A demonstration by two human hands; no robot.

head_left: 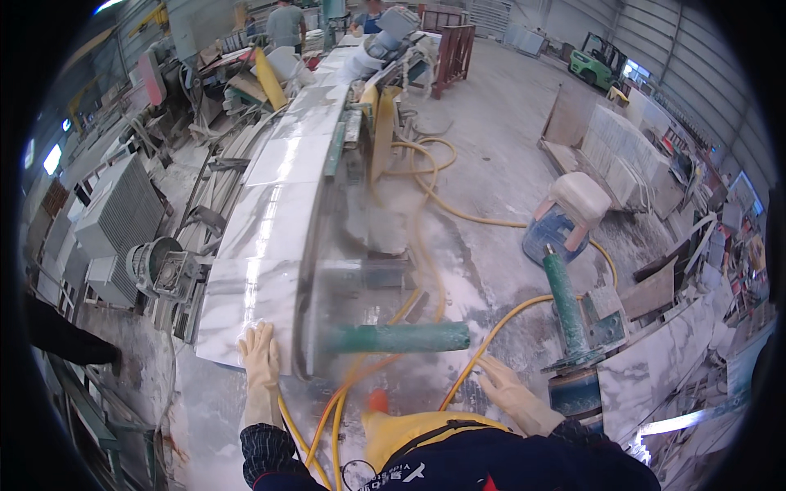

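Note:
My left hand (261,360), in a cream rubber glove, lies on the near end of a glossy white marble slab (233,307) with grey veins. Its fingers are stretched out over the slab's near right corner. More pale slabs (282,159) continue away in a row along the conveyor. My right hand (509,388), gloved alike, hangs in the air to the right with its fingers extended and holds nothing. A green roller (397,337) sticks out from the conveyor's right side, between my hands. A yellow apron (434,425) covers my front.
Yellow hoses (491,335) loop over the wet floor. At the right are a green upright post (563,303), a blue bin (553,233) and stacked slabs (630,151). A motor (168,270) sits left of the conveyor. A person (286,29) stands far back; a green forklift (596,65) is parked.

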